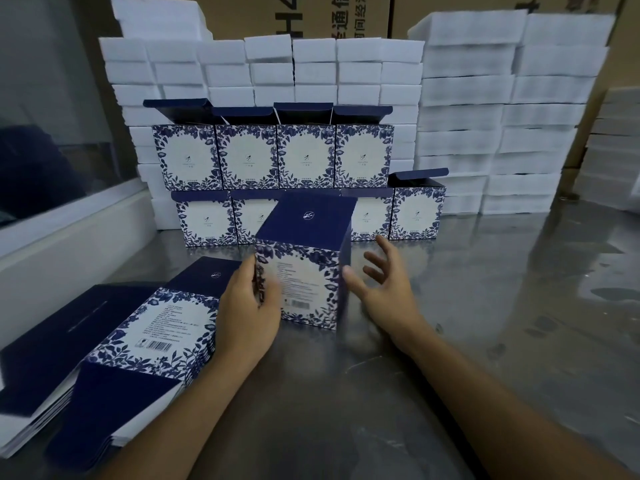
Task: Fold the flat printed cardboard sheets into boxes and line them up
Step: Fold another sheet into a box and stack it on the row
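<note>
Lying at eight o'clock on the table: stack of flat sheets. Standing at centre: folded box, gripped along its side by left hand. Hovering just beside at three o'clock, fingers spread wide: right hand. Lining up at twelve o'clock: finished boxes.

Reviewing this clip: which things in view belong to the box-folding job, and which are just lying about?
Job:
- folded box, gripped by the left hand; right hand open beside it
- stack of flat sheets
- finished boxes lined up in two rows

Lying about:
- white foam blocks
- brown cartons
</note>
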A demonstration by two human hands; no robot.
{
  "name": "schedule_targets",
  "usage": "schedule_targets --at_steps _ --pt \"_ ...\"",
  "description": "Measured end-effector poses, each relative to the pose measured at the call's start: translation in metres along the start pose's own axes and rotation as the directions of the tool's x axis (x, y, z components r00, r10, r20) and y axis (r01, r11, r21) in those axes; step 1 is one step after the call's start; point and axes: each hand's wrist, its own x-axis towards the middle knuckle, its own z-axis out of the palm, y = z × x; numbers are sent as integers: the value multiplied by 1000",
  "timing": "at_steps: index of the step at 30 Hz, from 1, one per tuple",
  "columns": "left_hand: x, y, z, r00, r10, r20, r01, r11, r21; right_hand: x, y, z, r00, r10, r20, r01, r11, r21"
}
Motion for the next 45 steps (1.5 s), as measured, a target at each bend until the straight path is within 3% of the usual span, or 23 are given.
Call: schedule_targets --at_steps 3,6,11,19,23,28,31,35,42,45 --pt "-2 3 0 988 -72 135 84 993 -87 0 -1 -2 995 37 93 -41 998 45" --pt "-3 4 2 971 -83 225 131 970 -206 0 -2 0 995 25 95 -22 999 -28" --pt "-2 4 3 996 -60 62 76 953 -293 -2 -7 0 1000 -15 -6 15 1000 -4" --pt "5 -4 0 957 -287 37 277 870 -409 -3 -6 -2 998 0 66 2 1000 -29" --pt "8 -6 -1 986 -158 -59 141 963 -230 -6 -4 0 985 -74 153 93 989 -118" --pt "9 -2 -2 991 -100 -90 81 978 -194 -12 -15 7 982 -172 74 179 978 -107" --pt "5 9 -5 993 -54 -107 15 941 -338 -15 -27 11 972 -231 30 232 973 -15" --pt "4 23 -10 989 91 -121 -135 890 -435 -18 -42 16 956 -292 20 293 955 -43" --pt "2 24 -13 947 244 -210 -293 922 -253 -18 -51 17 953 -299 -47 299 954 -4" --pt "1 22 -12 930 307 -201 -340 927 -158 -17 -48 17 958 -283 -53 277 957 -91"
